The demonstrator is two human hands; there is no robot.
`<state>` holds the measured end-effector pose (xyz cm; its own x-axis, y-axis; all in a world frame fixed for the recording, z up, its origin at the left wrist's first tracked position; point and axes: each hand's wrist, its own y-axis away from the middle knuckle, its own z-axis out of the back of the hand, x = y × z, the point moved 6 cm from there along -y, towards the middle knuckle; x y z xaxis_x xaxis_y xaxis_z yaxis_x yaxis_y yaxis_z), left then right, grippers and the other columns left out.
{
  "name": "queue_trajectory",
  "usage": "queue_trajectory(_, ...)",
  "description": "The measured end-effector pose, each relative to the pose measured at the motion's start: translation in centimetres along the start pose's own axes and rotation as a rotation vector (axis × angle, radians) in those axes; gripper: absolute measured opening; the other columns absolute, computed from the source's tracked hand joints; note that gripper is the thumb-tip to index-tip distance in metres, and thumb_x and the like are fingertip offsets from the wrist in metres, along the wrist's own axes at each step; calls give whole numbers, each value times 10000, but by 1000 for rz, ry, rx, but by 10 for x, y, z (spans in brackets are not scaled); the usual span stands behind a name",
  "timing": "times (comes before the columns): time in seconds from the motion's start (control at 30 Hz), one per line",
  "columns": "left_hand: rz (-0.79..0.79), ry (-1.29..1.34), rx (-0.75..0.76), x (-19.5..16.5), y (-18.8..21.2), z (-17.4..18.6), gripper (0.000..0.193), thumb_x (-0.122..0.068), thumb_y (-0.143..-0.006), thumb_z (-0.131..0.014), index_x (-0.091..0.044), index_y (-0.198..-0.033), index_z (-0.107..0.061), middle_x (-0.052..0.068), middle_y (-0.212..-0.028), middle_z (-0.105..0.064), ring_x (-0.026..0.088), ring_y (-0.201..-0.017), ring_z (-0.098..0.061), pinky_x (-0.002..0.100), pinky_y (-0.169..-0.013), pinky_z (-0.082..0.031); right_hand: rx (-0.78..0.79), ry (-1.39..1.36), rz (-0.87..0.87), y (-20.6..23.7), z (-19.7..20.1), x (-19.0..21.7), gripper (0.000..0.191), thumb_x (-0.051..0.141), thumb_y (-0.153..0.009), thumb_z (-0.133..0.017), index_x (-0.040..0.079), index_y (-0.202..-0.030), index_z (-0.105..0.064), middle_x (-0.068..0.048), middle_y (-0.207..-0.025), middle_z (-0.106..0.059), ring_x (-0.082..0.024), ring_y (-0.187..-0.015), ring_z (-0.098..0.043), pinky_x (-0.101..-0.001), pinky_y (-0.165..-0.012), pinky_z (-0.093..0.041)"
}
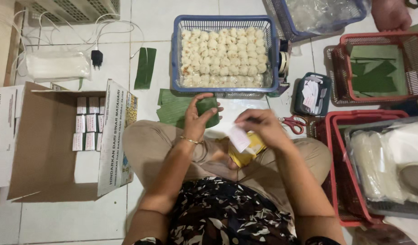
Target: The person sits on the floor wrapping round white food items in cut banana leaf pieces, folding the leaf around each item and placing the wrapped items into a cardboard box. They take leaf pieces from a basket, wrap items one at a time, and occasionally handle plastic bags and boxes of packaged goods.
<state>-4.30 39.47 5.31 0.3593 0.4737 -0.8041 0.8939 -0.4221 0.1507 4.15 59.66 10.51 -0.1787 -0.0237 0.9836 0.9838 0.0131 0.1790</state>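
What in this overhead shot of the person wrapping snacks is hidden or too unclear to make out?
- Contents of the green leaf-wrapped bundle in the left hand: hidden by the wrap.
- Face of the small white slip at the right hand: too small, blurred.
- Another person's hand: cut off by the top edge.
- The red basket at right: its inside is covered by a grey tray of plastic.

Carton (45, 145): brown, open, on the floor at left.
Small boxes (87, 123): white, in rows inside it.
Paper label (239, 138): white, in the right hand (263, 128).
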Motion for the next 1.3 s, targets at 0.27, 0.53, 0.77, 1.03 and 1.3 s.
queue_trajectory(0.27,-96,45,42,-17,25,-4,699,119,-881,-695,-84,-1504,-450,83,-1261,-642,161,-1150,-630,326,-991,-554,-298,-118,107,-36,-28,-4,226,16,-895,-761,-2,-1115,-710,-13,-893,-685,-74,-784,-618,-226,-708,-511)
queue_trajectory(0.53,-139,74,73,-19,25,-13,780,110,-888,-725,-100,-1564,-397,85,-1303,-622,160,-1170,-622,320,-1021,-541,-407,110,143,-35,-59,22,166,31,-876,-795,-13,-1024,-734,-59,-880,-748,-75,-777,-676,-244,-679,-554)
queue_trajectory(0.77,-191,139,-68,-15,14,1,682,120,-873,-729,-58,-1479,-474,86,-1174,-661,177,-1038,-660,320,-902,-591,-380,366,397,-14,-81,75,259,15,-935,-746,30,-1193,-727,-104,-1002,-761,-161,-839,-742,-285,-744,-588)
queue_trajectory(1.03,-134,336,-87,-16,16,-17,510,54,-955,-630,-44,-1433,-483,102,-1170,-682,169,-1041,-665,282,-878,-581,-275,513,516,3,-100,85,706,119,-784,-826,9,-1377,-458,-203,-1194,-653,-333,-1045,-666,-405,-860,-553)
queue_trajectory(1.3,74,149,8,30,-18,-9,303,-57,-976,-708,-8,-1265,-635,111,-1196,-672,199,-1039,-665,338,-829,-606,-353,853,531,-10,-42,38,421,73,-881,-755,89,-1296,-689,-216,-1321,-569,-364,-1059,-621,-422,-898,-523)
